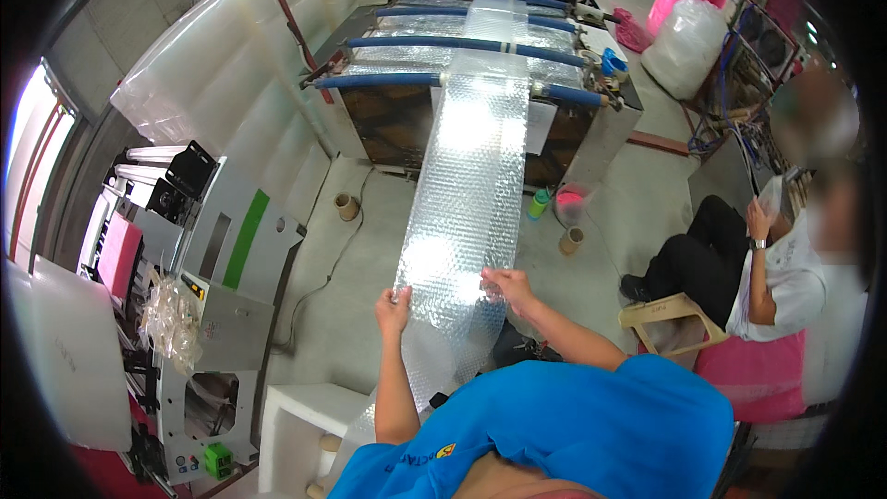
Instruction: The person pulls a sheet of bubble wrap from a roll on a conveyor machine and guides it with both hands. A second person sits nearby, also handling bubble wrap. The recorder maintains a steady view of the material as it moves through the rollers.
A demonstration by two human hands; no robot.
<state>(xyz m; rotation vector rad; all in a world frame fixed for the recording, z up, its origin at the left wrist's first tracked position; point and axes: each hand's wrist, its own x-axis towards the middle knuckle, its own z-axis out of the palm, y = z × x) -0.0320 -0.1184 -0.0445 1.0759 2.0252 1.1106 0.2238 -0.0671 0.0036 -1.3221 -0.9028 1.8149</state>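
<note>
A long strip of clear bubble wrap (471, 157) runs from a machine with blue rollers (564, 92) down toward my body. My left hand (393, 310) pinches the strip's left edge, thumb on top. On the right side of the strip, my right hand (510, 290) has its thumb and fingers closed on the film a little in from the edge. Between my hands the sheet lies fairly flat and shines with reflected light. Below them it hangs in front of my blue shirt (554, 425), where its lower end is partly hidden.
At left stands a grey machine (212, 305) with a green stripe. Cardboard cores (346, 207), a green bottle (538, 204) and a cable lie on the floor. A person (767, 268) sits at right near a beige stool (673, 322). A white foam block (305, 425) stands near my left arm.
</note>
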